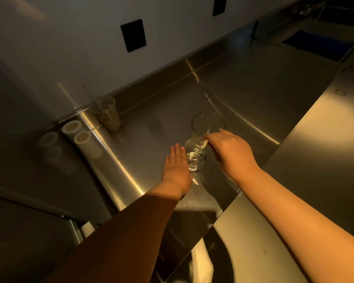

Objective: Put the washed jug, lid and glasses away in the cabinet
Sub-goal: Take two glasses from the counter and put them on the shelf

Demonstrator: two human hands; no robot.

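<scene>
Jug (204, 129) stood upright at frame centre on the steel desk (253, 88), a glass (193, 160) just below it. Right hand (231, 154) closed fingers on the jug's lower wall. Left hand (177, 170) open, flat, touching the glass's left side, nearer to it.

Two bare hands: left hand (177, 170), right hand (231, 154). One clear glass jug (207, 127) on the steel counter (264, 88). One small clear drinking glass (193, 160) just near of the jug; possibly more behind the hands, cannot tell. Two white tubes (84, 139) at left. One plastic cup (108, 114) with a straw, far left. Two black wall plates (133, 35). One blue cloth (317, 44) far right.
</scene>
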